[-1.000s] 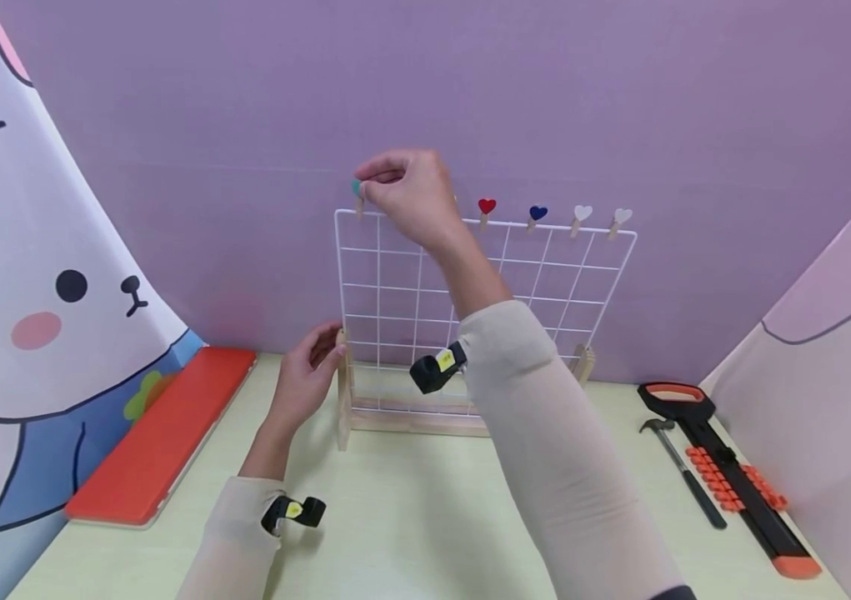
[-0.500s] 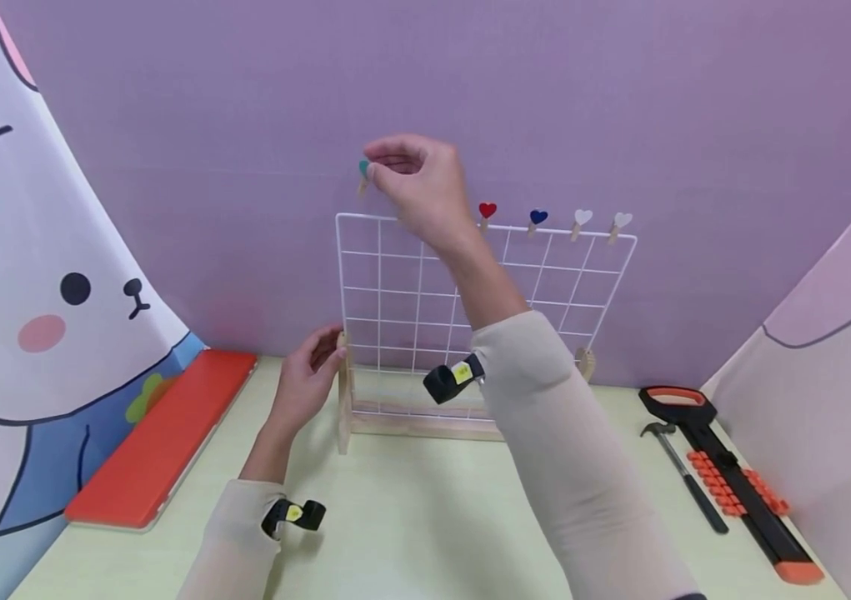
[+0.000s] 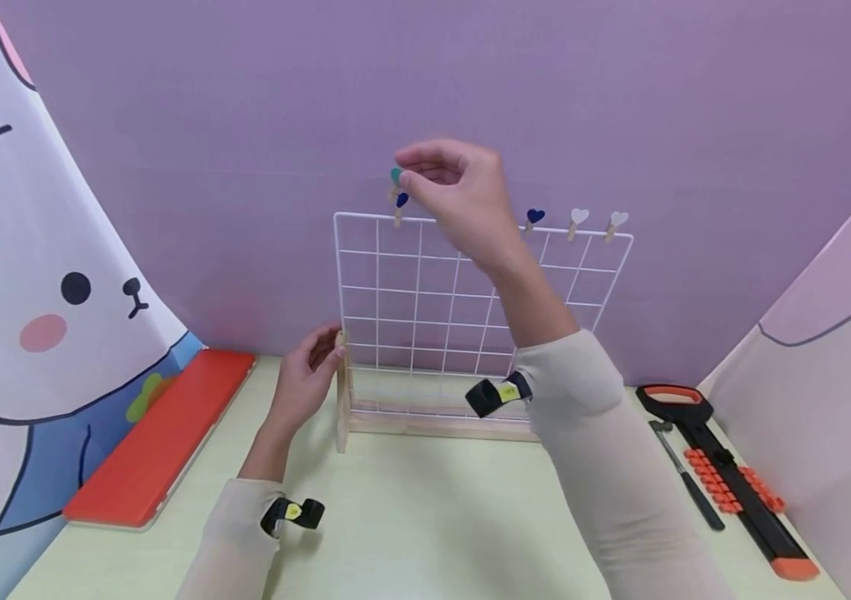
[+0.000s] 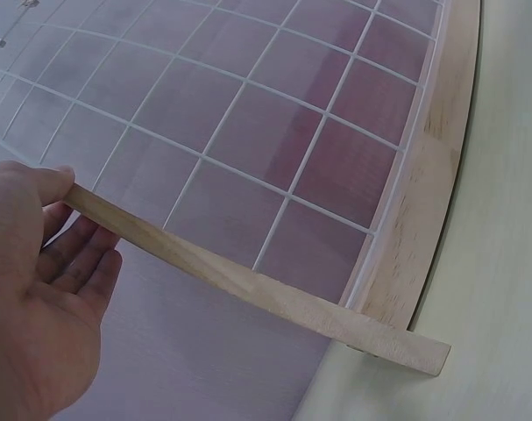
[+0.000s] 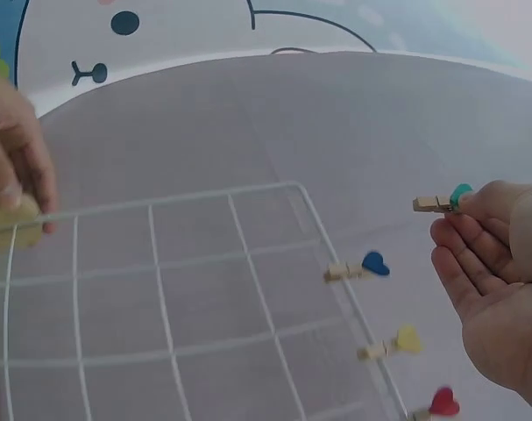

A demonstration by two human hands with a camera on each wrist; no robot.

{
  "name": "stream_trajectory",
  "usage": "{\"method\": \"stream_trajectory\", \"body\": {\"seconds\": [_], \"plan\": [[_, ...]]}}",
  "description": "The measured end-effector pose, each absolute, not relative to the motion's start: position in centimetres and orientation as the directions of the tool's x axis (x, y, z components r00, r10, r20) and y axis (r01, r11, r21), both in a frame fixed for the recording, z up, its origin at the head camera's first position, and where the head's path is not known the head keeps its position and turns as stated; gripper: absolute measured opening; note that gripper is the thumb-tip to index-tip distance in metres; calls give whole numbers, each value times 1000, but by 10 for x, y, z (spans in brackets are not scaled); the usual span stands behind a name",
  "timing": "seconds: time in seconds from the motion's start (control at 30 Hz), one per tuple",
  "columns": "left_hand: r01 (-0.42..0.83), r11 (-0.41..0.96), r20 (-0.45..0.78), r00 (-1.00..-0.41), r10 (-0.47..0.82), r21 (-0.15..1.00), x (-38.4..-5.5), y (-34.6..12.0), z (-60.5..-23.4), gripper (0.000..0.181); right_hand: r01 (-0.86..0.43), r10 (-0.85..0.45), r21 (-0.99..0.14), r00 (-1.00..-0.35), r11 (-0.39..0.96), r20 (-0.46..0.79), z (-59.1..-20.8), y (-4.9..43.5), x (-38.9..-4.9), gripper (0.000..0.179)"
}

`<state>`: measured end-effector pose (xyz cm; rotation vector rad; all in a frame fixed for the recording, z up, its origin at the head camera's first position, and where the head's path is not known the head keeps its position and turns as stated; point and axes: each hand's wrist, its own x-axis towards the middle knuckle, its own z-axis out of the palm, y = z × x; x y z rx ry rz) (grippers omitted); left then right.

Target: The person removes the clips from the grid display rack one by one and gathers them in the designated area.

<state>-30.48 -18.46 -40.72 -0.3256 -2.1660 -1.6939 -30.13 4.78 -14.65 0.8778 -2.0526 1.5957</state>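
Note:
A white wire grid stands upright in a wooden base. My left hand holds the top of its left wooden post between thumb and fingers. Above the grid's top wire, my right hand pinches a small wooden clothespin with a green heart, which is off the wire. Just below it, a clothespin with a blue heart is clipped on the top wire. Yellow-heart and red-heart clothespins follow along that wire; in the head view the right hand hides them.
Farther right on the top wire sit another blue-heart clothespin and two white-heart ones. A red flat case lies on the left. At right lie a hammer and a long black tool with orange parts.
The right hand has lifted the green-heart clothespin off the left end of the top wire and moved it rightward, near the blue-heart one. The left hand stays on the post.

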Motion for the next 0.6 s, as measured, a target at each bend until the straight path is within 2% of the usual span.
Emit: {"method": "stream_trajectory", "body": {"seconds": [0.3,0.6], "plan": [[408,263,432,-901,-39,875,-308,-187,-407,44,-618,-197,-747,-786,246,586,-171,89,-299,19],[420,258,444,-895,-40,870,-309,-188,-408,44,-578,-162,-756,-815,308,557,-198,126,-300,20]]}}
